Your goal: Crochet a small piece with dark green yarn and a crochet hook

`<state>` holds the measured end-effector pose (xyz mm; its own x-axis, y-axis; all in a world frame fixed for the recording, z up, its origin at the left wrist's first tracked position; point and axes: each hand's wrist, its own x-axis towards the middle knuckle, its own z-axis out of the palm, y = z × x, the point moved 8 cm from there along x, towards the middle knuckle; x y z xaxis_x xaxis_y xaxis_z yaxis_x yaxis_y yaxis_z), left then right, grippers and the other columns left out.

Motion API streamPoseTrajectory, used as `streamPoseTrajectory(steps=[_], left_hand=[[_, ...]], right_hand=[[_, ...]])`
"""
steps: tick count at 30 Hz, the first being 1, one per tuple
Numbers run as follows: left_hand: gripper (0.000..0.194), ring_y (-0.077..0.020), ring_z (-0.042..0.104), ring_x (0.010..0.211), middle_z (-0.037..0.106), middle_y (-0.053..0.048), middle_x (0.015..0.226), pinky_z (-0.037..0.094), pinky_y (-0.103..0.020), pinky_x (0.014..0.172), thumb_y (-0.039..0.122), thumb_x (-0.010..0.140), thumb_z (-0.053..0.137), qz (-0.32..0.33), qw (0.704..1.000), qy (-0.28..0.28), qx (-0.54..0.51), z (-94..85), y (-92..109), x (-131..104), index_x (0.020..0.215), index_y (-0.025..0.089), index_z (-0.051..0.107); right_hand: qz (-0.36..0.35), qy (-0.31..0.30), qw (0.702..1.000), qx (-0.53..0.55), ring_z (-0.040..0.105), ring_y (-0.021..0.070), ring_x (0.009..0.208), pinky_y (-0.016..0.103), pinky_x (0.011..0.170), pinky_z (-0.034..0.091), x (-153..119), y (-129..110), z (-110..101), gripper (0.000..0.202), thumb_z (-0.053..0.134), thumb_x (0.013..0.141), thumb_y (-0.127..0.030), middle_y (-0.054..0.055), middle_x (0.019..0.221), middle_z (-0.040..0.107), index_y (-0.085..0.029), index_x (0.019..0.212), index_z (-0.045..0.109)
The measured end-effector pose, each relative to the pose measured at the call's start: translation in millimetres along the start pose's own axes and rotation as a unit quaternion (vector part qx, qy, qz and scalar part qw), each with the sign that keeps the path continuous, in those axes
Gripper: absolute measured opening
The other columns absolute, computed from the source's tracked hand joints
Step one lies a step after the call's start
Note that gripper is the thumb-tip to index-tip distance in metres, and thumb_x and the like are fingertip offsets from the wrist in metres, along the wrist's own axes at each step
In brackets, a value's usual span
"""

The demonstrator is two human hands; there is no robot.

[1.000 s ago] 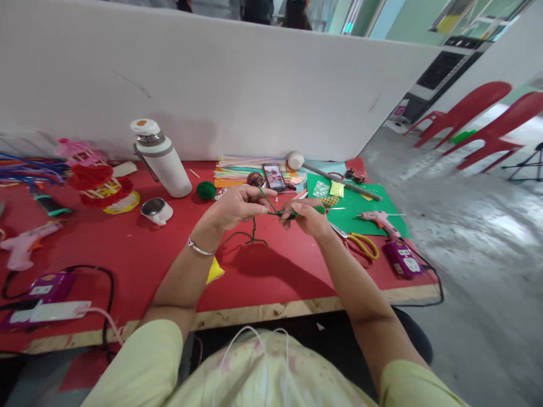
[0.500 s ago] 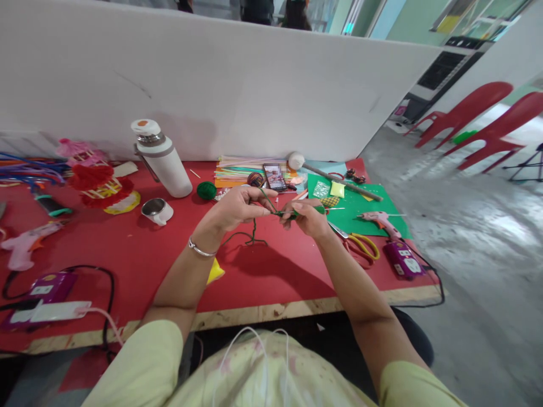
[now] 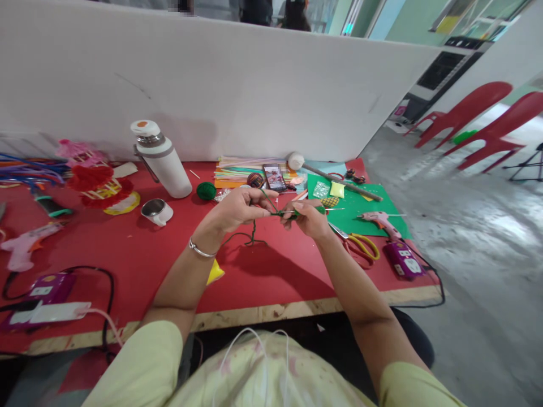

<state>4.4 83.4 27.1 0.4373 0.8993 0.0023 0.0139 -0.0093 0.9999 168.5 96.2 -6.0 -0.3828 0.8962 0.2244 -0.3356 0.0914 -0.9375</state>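
Over the middle of the red table, my left hand [image 3: 240, 210] pinches green yarn [image 3: 253, 230], which runs up over its fingers and hangs down to the tabletop. Close to its fingertips, my right hand [image 3: 311, 219] is closed round a crochet hook with a green handle [image 3: 321, 210]. The hook's thin tip meets the yarn between the two hands. A green yarn ball [image 3: 206, 191] rests on the table left of my left hand. Behind the hands lies a phone [image 3: 275, 177] with its screen lit.
A white flask [image 3: 163, 161] and a steel cup [image 3: 156, 212] stand left of my hands. Scissors [image 3: 360, 247], a glue gun [image 3: 384, 222] and a purple power block [image 3: 403, 259] lie right, by a green sheet [image 3: 345, 216]. A white panel [image 3: 254, 85] rises behind.
The hook and the fingers of my right hand have shifted very slightly at the yarn. Both hands otherwise keep their places and their hold.
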Motion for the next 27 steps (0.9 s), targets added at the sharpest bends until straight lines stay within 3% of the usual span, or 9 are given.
streamPoseTrajectory(steps=[10,17,27], left_hand=[[0.042,-0.0076,0.048,0.058,0.071,-0.005,0.081,0.03,-0.021,0.047,0.02,0.071,0.082,-0.001,1.0,-0.007,0.007,2.1,0,0,0.112,0.011,0.08],[0.047,-0.0057,0.043,0.053,0.069,-0.003,0.076,0.027,-0.021,0.046,0.019,0.07,0.083,-0.008,1.0,-0.012,-0.009,1.0,-2,1,0.116,0.011,0.079],[0.048,-0.0069,0.048,0.056,0.07,-0.003,0.079,0.032,-0.021,0.049,0.019,0.07,0.081,-0.009,1.0,0.022,0.012,-4.5,-1,0,0.117,0.012,0.079]], right_hand=[[-0.012,-0.022,1.0,-0.01,0.07,0.0193,0.052,0.028,0.045,0.058,-2,1,-1,0.037,0.077,0.083,-0.047,0.01,0.066,0.077,-0.012,0.071,0.08],[-0.02,-0.058,0.997,-0.048,0.071,0.0188,0.055,0.03,0.052,0.06,-4,-1,2,0.038,0.075,0.089,-0.048,0.01,0.073,0.079,-0.012,0.076,0.081],[-0.045,-0.056,0.991,-0.114,0.073,0.0181,0.059,0.03,0.056,0.062,-6,-9,2,0.038,0.069,0.096,-0.047,0.009,0.077,0.08,-0.014,0.081,0.082]])
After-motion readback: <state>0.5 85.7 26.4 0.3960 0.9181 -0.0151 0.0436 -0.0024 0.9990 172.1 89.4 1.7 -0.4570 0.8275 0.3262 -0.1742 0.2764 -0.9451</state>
